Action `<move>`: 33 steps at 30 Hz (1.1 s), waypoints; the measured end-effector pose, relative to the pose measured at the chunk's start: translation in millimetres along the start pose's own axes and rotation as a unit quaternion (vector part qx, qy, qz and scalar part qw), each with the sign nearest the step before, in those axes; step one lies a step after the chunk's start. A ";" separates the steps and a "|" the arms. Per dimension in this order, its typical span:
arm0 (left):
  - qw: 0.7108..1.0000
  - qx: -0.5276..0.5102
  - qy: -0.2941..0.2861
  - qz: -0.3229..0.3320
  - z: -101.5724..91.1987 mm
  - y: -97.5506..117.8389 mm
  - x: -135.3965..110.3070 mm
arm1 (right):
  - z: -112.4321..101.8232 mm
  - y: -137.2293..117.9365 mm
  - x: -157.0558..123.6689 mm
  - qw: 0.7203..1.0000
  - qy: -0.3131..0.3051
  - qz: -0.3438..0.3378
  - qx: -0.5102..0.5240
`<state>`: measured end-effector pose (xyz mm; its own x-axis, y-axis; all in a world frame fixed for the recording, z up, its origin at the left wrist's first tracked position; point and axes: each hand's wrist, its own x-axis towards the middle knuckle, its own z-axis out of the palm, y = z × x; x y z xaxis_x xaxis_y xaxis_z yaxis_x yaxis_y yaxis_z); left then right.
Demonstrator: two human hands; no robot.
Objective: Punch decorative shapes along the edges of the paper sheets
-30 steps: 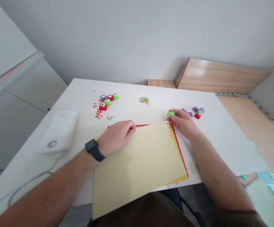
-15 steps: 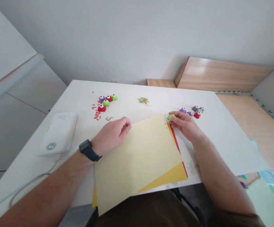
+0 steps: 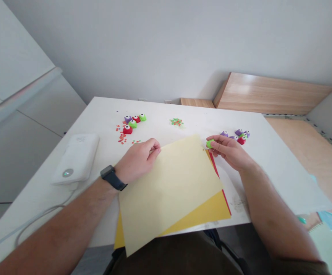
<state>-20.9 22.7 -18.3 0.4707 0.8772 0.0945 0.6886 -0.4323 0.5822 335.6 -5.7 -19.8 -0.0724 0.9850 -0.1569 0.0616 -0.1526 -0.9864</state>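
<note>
My left hand (image 3: 140, 158) pinches the top edge of a pale cream sheet of paper (image 3: 171, 191) between thumb and fingers. The sheet lies askew over a yellow sheet (image 3: 203, 214), with a thin strip of a red sheet (image 3: 226, 202) showing at the right. At the cream sheet's upper right corner, my right hand (image 3: 227, 151) grips a small green craft paper punch (image 3: 210, 144). Whether the paper sits in the punch's slot I cannot tell. A tiny hole mark shows near that corner.
Several coloured punches (image 3: 127, 130) stand at the back left beside red paper bits (image 3: 122, 139). More punches (image 3: 242, 140) sit to the right of my right hand. Green and orange bits (image 3: 176, 122) lie mid-table. A white cabled device (image 3: 76, 160) rests on the left.
The view has shifted slightly, so the table appears further right. The cream sheet's upper corner has moved a little up and left against the table. Both hands keep their holds.
</note>
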 end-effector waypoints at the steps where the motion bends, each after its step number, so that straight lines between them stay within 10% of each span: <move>1: 1.000 0.000 0.001 -0.002 0.2 -0.8 0.8 | -0.6 -0.7 1.4 1.000 -0.001 -0.001 -0.006; 33: 0.999 -0.004 0.030 -0.038 -6.0 2.4 0.3 | 10.4 -9.4 -3.9 0.998 0.014 0.004 -0.053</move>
<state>-22.5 23.1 -12.0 0.3841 0.9181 0.0975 0.7161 -0.3629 0.5963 325.0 -9.0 -10.5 -0.0432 0.9857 -0.1626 0.1678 -0.1533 -0.9738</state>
